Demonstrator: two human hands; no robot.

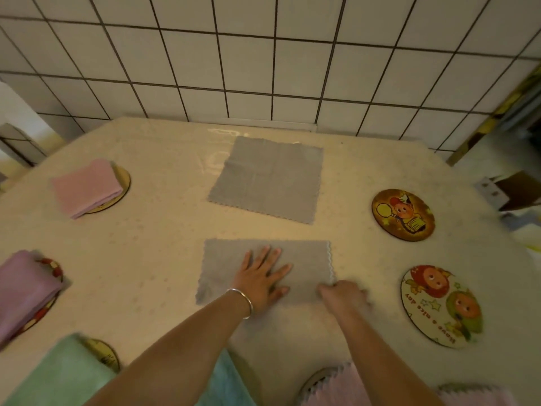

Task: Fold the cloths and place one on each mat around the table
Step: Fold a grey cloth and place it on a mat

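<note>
Both hands work on a grey cloth (266,268) lying on the table (152,250), folded into a wide rectangle with a scalloped edge on its right side. Left hand (262,278) lies flat on it, fingers straight and spread, pressing the fabric down; a thin bangle (243,301) circles that wrist. Right hand (344,294) curls round the cloth's near right corner, though blur makes the exact grip hard to read.

Beyond it a second grey cloth (268,178) lies spread open and square, creased in a cross. On the right, two round mats stand bare: a dark cartoon mat (403,214) and a pale mat with lettering (440,306). On the left, a folded pink cloth (86,187) covers most of a wooden mat (124,177), and a folded lilac cloth (25,291) hides much of a red-rimmed mat (54,266). At the bottom edge a green cloth (61,376), a blue cloth (225,376) and a pale pink cloth (345,385) are cut off by the frame and partly hidden by the forearms.
</note>
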